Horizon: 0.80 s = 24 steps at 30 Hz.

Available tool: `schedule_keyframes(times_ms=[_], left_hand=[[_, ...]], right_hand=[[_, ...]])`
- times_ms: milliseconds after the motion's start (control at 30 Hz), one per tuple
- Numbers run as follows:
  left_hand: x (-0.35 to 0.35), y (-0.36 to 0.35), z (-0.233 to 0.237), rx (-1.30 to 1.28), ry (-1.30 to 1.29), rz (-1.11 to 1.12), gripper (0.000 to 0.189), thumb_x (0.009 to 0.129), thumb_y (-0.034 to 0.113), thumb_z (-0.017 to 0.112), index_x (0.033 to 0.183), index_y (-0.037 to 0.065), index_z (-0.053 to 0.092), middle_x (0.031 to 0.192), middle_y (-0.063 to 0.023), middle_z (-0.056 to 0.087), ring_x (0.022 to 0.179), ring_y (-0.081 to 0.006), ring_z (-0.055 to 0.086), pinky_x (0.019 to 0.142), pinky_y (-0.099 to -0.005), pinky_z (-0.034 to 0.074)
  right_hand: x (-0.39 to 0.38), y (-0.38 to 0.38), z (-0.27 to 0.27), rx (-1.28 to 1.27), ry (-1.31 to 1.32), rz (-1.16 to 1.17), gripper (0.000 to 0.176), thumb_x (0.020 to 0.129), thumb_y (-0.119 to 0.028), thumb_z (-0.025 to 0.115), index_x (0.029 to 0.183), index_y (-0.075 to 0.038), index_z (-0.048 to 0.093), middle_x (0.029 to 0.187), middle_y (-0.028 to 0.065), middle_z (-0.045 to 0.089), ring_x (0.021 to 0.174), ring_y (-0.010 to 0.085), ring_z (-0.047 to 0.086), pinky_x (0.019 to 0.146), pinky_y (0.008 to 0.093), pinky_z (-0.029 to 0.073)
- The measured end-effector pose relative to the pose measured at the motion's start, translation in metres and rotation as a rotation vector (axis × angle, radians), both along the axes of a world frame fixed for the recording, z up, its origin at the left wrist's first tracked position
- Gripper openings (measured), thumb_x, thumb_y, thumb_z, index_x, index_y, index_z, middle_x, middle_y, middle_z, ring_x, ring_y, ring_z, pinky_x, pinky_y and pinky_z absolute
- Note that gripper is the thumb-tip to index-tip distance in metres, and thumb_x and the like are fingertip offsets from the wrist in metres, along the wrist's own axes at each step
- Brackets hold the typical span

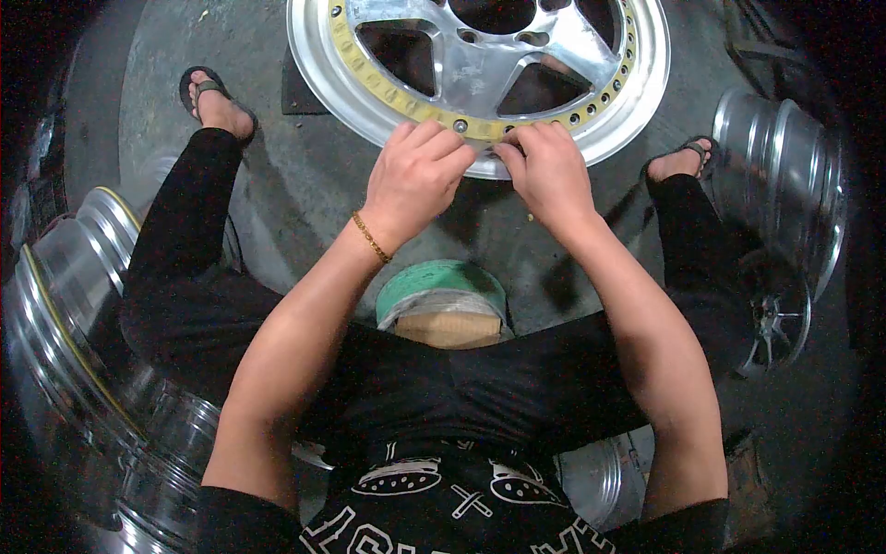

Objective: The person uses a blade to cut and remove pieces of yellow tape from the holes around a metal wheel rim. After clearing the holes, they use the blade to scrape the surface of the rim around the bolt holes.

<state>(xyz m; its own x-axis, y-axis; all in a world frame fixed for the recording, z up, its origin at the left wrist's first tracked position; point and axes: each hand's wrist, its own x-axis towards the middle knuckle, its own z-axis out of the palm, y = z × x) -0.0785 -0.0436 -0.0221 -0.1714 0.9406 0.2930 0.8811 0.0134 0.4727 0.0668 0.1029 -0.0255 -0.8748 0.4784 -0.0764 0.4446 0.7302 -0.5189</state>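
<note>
A silver alloy wheel (471, 69) lies in front of me, its spokes facing up. Yellow tape (365, 74) runs along its bolt ring; on the left it covers the bolt heads in bumps, while dark bolt heads show through on the right. My left hand (420, 171) is closed, fingers curled down onto the tape at the wheel's near edge. Close beside it, my right hand (549, 171) pinches at the same strip with thumb and forefinger. The fingertips largely hide the piece of tape between them.
Polished rims (69, 342) are piled at my left, one edged in yellow. More rims (784, 185) stand at my right, with a dark spoked wheel (775, 328) below them. Between my legs is a round green-rimmed seat or tub (443, 277). My sandaled feet flank the wheel.
</note>
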Motion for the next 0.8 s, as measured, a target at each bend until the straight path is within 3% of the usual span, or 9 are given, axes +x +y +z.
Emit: schedule_keyframes(times_ms=[267, 333, 800], left_hand=[[0.0033, 0.0005, -0.0020, -0.017, 0.000, 0.013, 0.018, 0.075, 0.008, 0.075, 0.091, 0.010, 0.068, 0.083, -0.0038, 0.059, 0.083, -0.0247, 0.058, 0.072, -0.0379, 0.044], [0.0048, 0.0013, -0.0030, 0.010, 0.006, 0.036, 0.012, 0.075, 0.008, 0.069, 0.082, 0.012, 0.061, 0.081, -0.0014, 0.056, 0.083, -0.0216, 0.058, 0.074, -0.0372, 0.044], [0.0079, 0.0017, -0.0056, 0.017, -0.021, 0.056, 0.010, 0.075, 0.009, 0.069, 0.083, 0.010, 0.062, 0.081, -0.0037, 0.057, 0.084, -0.0240, 0.058, 0.074, -0.0385, 0.045]], right_hand=[[0.0004, -0.0007, 0.0002, -0.010, 0.047, -0.037, 0.017, 0.086, -0.019, 0.070, 0.085, -0.002, 0.070, 0.088, 0.0161, 0.068, 0.088, 0.0365, 0.061, 0.082, 0.0467, 0.049], [-0.0002, -0.0002, 0.0013, -0.004, 0.046, -0.034, 0.017, 0.086, -0.018, 0.070, 0.085, -0.001, 0.069, 0.087, 0.0164, 0.068, 0.087, 0.0368, 0.061, 0.082, 0.0468, 0.049], [-0.0014, 0.0005, 0.0003, -0.006, 0.045, -0.040, 0.017, 0.086, -0.017, 0.071, 0.086, 0.000, 0.069, 0.089, 0.0179, 0.068, 0.089, 0.0381, 0.062, 0.083, 0.0476, 0.050]])
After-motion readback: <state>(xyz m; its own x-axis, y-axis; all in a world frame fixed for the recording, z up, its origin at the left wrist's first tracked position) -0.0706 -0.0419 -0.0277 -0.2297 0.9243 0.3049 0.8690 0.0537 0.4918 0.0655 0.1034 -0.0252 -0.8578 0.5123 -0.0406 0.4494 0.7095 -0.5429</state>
